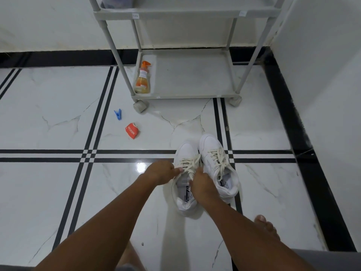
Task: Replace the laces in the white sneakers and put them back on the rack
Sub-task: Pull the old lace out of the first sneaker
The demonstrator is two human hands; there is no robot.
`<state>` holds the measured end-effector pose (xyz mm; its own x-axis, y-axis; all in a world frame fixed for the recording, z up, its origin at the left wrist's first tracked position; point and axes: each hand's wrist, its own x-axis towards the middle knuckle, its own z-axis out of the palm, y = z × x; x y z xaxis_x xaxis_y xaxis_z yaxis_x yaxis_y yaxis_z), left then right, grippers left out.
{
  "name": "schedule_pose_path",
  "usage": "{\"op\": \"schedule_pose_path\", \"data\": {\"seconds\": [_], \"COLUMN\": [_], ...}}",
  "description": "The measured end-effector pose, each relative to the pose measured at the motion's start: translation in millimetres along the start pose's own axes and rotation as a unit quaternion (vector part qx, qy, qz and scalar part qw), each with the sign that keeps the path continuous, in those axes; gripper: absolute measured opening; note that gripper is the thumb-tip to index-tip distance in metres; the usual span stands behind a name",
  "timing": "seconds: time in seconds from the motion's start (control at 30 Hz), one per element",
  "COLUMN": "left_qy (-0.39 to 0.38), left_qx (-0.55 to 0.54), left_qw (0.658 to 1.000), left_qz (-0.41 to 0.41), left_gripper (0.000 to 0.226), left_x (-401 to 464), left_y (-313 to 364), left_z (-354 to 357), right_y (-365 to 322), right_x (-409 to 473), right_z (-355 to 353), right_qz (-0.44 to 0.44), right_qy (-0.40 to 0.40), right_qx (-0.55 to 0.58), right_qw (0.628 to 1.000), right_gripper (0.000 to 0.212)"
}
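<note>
Two white sneakers, side by side on the tiled floor [58, 114] in front of the rack [187, 94]: left sneaker [185, 192], right sneaker [214, 153], both threaded with cream laces [190, 163]. Left hand [160, 172] and right hand [202, 187] both curled, pinching the left sneaker's laces. Orange bottle [143, 79] lying at the rack's bottom shelf's left edge. Blue clothes peg [118, 114] and red packet [132, 131] on the floor, left of the sneakers.

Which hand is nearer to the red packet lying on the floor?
Left. The left hand is at the laces of the left-side sneaker, with the red packet ahead of it and to its left. The right hand is farther right, over the same sneaker.
</note>
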<state>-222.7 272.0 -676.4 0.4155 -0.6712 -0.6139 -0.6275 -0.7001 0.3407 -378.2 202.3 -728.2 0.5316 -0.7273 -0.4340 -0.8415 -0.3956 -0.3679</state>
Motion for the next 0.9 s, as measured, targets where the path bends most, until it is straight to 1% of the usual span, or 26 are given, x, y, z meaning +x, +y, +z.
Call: {"op": "schedule_pose_path", "data": {"seconds": [0.03, 0.07, 0.1, 0.13, 0.17, 0.2, 0.27, 0.33, 0.37, 0.4, 0.43, 0.47, 0.5, 0.53, 0.57, 0.6, 0.63, 0.67, 0.7, 0.73, 0.77, 0.8, 0.83, 0.9], "left_qy": [0.036, 0.081, 0.129, 0.160, 0.165, 0.154, 0.123, 0.139, 0.158, 0.172, 0.178, 0.196, 0.219, 0.237, 0.233, 0.191, 0.126, 0.060, -0.002, -0.042, -0.048, -0.030, 0.008, 0.119], "left_qx": [-0.054, -0.131, -0.213, -0.299, -0.386, -0.469, -0.590, -0.655, -0.688, -0.724, -0.748, -0.727, -0.643, -0.507, -0.355, -0.235, -0.145, -0.059, 0.024, 0.080, 0.099, 0.092, 0.071, 0.005], "left_qw": [0.998, 0.988, 0.968, 0.940, 0.908, 0.870, 0.796, 0.733, 0.694, 0.651, 0.620, 0.639, 0.716, 0.816, 0.899, 0.951, 0.981, 0.996, 1.000, 0.996, 0.994, 0.995, 0.997, 0.992], "left_qz": [0.014, 0.021, 0.028, 0.028, 0.015, -0.007, -0.062, -0.123, -0.141, -0.150, -0.154, -0.158, -0.160, -0.146, -0.111, -0.069, -0.037, -0.012, 0.001, 0.005, 0.006, 0.006, 0.008, 0.029], "left_gripper": [0.055, 0.051, 0.049, 0.049, 0.048, 0.044, 0.035, 0.034, 0.034, 0.034, 0.034, 0.033, 0.034, 0.035, 0.036, 0.037, 0.039, 0.040, 0.040, 0.039, 0.040, 0.040, 0.040, 0.039], "left_x": [2.2, 3.0, 3.8, 4.6, 3.9, 2.5, 0.9, 0.7, 0.4, 1.0, 1.5, 1.9, 3.3, 3.7, 3.2, 3.3, 2.0, 1.0, -1.2, -3.0, -4.1, -3.2, -1.4, 1.3], "left_y": [1.9, 3.8, 5.8, 8.4, 11.5, 15.2, 17.9, 11.8, 7.9, 4.3, 1.1, -2.8, -6.8, -10.9, -14.5, -16.1, -15.9, -13.4, -8.3, -2.3, 3.3, 6.9, 8.8, 13.9], "left_z": [-6.2, -12.6, -16.2, -17.0, -16.0, -11.6, -3.0, -6.7, -13.1, -20.5, -28.3, -34.8, -37.7, -38.0, -35.2, -29.6, -23.7, -16.6, -11.4, -7.9, -8.1, -10.1, -12.5, -17.6], "right_y": [-0.5, -1.1, -1.1, -0.7, 0.0, 0.9, 2.5, 3.4, 3.2, 2.5, 1.8, 0.9, 0.8, 0.7, 0.7, 0.8, 0.4, 0.4, 0.0, 0.4, 0.4, 0.7, 0.5, 0.4], "right_x": [0.0, 0.4, 0.6, 0.3, 0.0, -0.5, -0.8, -0.3, -0.1, 0.4, 0.6, 0.8, 0.8, 0.6, 0.5, 0.6, 0.2, 0.2, -0.5, -1.2, -1.7, -2.2, -2.6, -2.7], "right_z": [-0.5, -0.6, -0.6, -1.1, -1.2, -1.8, -2.2, -1.5, -1.2, -0.8, -0.4, -0.4, -0.4, -0.5, -0.7, -1.1, -1.9, -2.2, -2.9, -3.2, -3.3, -3.2, -3.5, -3.0], "right_qz": [0.001, 0.002, 0.002, 0.002, 0.000, -0.002, -0.003, 0.004, 0.007, 0.009, 0.009, 0.009, 0.009, 0.008, 0.008, 0.007, 0.008, 0.009, 0.009, 0.009, 0.008, 0.007, 0.009, 0.006], "right_qy": [-0.001, -0.002, -0.002, -0.001, 0.000, 0.000, -0.002, -0.008, -0.010, -0.011, -0.011, -0.010, -0.010, -0.010, -0.011, -0.013, -0.014, -0.014, -0.015, -0.016, -0.017, -0.016, -0.017, -0.015], "right_qx": [0.000, 0.000, 0.001, 0.003, 0.005, 0.006, 0.006, -0.001, -0.003, -0.004, -0.004, -0.004, -0.003, 0.000, 0.003, 0.004, 0.003, 0.001, 0.001, 0.000, -0.002, -0.005, -0.007, -0.011], "right_qw": [1.000, 1.000, 1.000, 1.000, 1.000, 1.000, 1.000, 1.000, 1.000, 1.000, 1.000, 1.000, 1.000, 1.000, 1.000, 1.000, 1.000, 1.000, 1.000, 1.000, 1.000, 1.000, 1.000, 1.000], "right_gripper": [0.042, 0.041, 0.040, 0.038, 0.036, 0.033, 0.033, 0.035, 0.036, 0.037, 0.038, 0.038, 0.038, 0.037, 0.036, 0.035, 0.036, 0.037, 0.036, 0.036, 0.035, 0.035, 0.035, 0.036]}}
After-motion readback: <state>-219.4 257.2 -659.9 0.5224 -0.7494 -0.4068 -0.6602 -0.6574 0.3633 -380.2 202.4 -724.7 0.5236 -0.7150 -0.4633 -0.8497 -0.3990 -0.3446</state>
